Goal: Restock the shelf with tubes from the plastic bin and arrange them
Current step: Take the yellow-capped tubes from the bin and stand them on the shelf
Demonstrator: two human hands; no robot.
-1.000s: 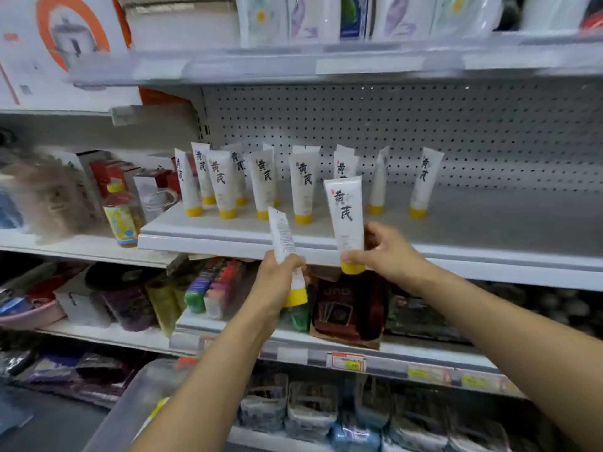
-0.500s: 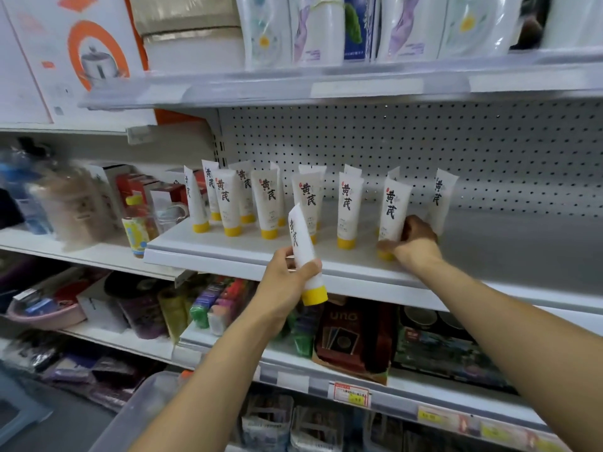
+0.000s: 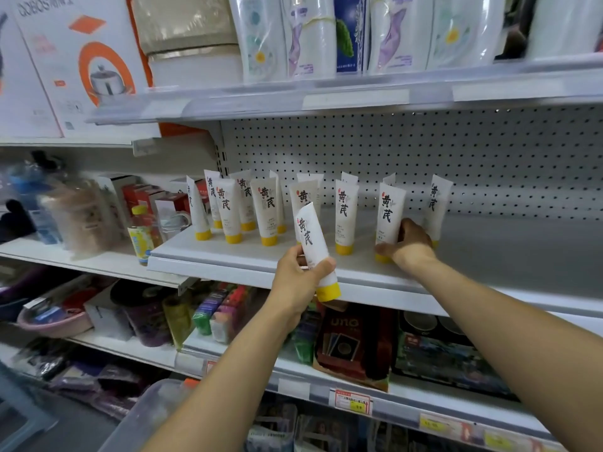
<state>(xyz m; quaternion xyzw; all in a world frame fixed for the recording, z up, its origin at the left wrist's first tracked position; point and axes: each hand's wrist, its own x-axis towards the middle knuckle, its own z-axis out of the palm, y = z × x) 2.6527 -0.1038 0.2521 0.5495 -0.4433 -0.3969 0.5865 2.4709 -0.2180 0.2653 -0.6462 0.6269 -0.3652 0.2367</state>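
Several white tubes with yellow caps and black characters stand cap-down in two rows on the white shelf [image 3: 248, 256]. My left hand [image 3: 298, 282] grips one such tube [image 3: 311, 243], tilted, in front of the shelf's front edge. My right hand [image 3: 408, 244] reaches onto the shelf and holds the lower part of a standing tube [image 3: 388, 212] in the front row, fingers curled round its yellow-capped base. Another tube [image 3: 437, 203] stands just behind and to the right of that hand. The clear plastic bin [image 3: 143, 419] shows at the bottom left; its inside is hidden.
The shelf's right half [image 3: 522, 249] is bare in front of a pegboard back wall [image 3: 424, 151]. A yellow-capped bottle [image 3: 142, 234] and boxes stand on the shelf to the left. Packaged goods fill the shelf above and the lower shelves, including a card-game box [image 3: 352, 340].
My right hand carried its tube up onto the shelf and stood it in the front row, still holding it. My left hand raised its tube slightly and turned its printed face towards me.
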